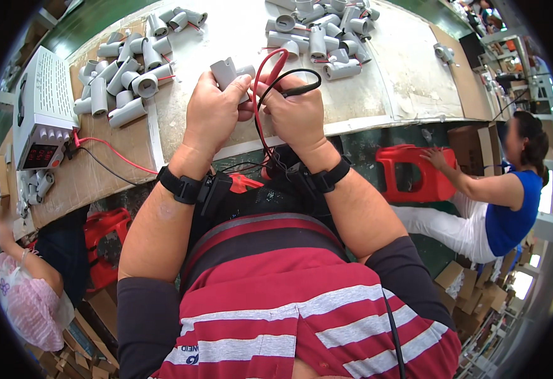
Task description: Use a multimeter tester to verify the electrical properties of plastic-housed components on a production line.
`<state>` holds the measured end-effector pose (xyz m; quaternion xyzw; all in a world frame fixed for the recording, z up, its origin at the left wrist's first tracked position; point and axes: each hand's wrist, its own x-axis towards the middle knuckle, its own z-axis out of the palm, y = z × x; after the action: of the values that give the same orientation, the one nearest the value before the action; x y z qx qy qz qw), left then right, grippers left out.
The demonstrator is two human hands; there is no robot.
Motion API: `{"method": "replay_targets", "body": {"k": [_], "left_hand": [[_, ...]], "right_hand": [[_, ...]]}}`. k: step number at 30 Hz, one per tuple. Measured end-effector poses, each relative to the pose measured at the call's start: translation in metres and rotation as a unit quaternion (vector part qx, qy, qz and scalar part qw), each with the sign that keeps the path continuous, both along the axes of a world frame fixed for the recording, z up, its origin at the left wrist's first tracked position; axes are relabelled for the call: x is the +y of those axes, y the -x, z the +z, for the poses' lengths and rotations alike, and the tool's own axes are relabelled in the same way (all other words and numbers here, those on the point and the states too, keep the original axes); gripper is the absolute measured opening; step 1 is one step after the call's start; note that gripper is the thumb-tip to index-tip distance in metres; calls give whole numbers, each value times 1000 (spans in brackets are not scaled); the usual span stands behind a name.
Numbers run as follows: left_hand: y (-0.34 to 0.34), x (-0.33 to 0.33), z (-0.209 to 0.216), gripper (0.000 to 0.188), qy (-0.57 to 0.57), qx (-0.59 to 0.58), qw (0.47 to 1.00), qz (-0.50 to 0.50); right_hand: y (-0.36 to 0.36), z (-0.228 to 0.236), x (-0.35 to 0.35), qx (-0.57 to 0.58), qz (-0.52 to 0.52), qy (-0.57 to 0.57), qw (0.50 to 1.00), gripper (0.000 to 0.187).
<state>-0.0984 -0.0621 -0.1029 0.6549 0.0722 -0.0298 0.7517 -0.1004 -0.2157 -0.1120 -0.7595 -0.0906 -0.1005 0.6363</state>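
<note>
My left hand (213, 110) is closed around a grey plastic tubular housing (224, 73), its thumb pressed along the part's side. Close beside it, my right hand (294, 115) grips a red test lead (255, 88) and a black test lead (300, 89), which loop up over the fingers. The lead tips are hidden between the two hands, so I cannot tell whether they touch the housing. Both hands are above the table's near edge, with a black strap around each wrist.
A white bench power supply (52, 101) with a lit display stands at left, red and black leads plugged in. Piles of grey housings (125, 72) (320, 38) lie on the table (409, 82). A person (510, 183) sits at right by a red stool (415, 174); another person (33, 290) is at lower left.
</note>
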Motion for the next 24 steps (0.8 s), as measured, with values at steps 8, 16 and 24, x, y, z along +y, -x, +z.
{"method": "replay_targets", "body": {"k": [8, 16, 24], "left_hand": [[0, -1, 1, 37, 9, 2, 1000, 2], [0, -1, 1, 37, 11, 8, 1000, 5], [2, -4, 6, 33, 11, 9, 1000, 17]], "right_hand": [[1, 3, 0, 12, 2, -23, 1000, 16], [1, 3, 0, 23, -2, -11, 1000, 15], [0, -3, 1, 26, -4, -49, 998, 15]]}}
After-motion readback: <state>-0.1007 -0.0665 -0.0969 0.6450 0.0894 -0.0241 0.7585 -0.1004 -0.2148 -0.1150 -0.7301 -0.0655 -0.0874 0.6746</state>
